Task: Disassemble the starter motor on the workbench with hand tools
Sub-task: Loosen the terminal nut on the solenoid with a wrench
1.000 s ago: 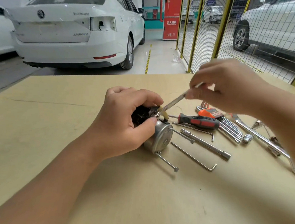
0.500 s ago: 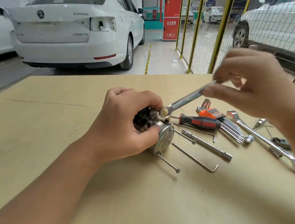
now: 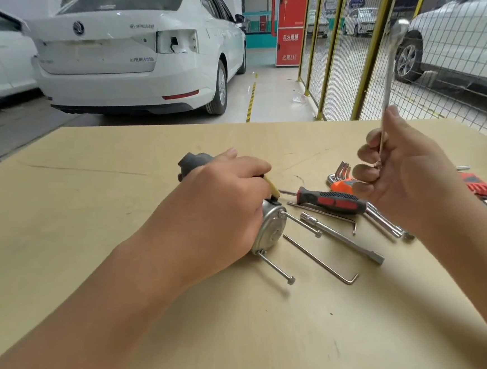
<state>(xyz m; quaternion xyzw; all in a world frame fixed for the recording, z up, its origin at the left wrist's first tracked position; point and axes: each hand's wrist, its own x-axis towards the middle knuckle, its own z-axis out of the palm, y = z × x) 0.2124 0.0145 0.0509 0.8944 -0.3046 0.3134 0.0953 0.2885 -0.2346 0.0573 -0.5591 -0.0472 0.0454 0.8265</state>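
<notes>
Two hands share the job: the left hand [image 3: 224, 212] stays curled around the starter motor [image 3: 269, 229] lying on the workbench [image 3: 120, 194], while beyond it the right hand [image 3: 404, 171], fingers pinching the spanner [image 3: 388, 74], has swung it upright off the terminal nut, probably to reseat it.

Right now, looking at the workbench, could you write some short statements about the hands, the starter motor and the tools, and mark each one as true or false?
1. The left hand grips the starter motor on the workbench. True.
2. The right hand holds the wrench with its ring end on the motor. False: the wrench points upward, away from the motor.
3. The red-and-black screwdriver lies on the bench, held by no hand. True.
4. Two long bolts stick out of the motor's end cap. True.
5. The orange hex key set lies left of the motor. False: it lies to the right.
</notes>
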